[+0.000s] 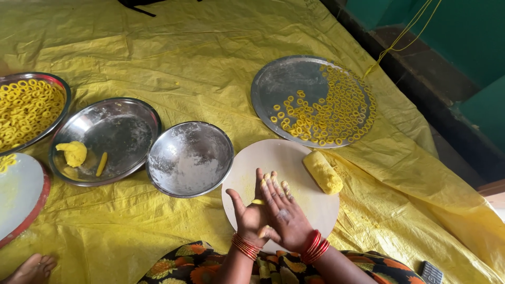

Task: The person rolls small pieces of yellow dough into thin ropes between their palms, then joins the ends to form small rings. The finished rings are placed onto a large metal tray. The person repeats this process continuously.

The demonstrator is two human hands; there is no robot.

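Note:
My left hand point(247, 213) lies palm up over a round pale board point(279, 158), and my right hand point(284, 208) presses flat across it. A small piece of yellow dough point(258, 201) shows between the two palms. Both wrists wear red bangles. A log of yellow dough point(322, 172) rests on the board's right edge, apart from my hands. Beyond the board, a large steel plate point(286, 84) holds several small yellow dough rings point(336, 113) on its right half.
A floured steel bowl point(189, 158) sits left of the board. Further left, a steel plate point(113, 131) holds a dough lump point(73, 152) and a dough stick point(101, 164). A bowl of rings point(26, 108) stands at far left. Yellow sheet point(200, 52) covers the floor.

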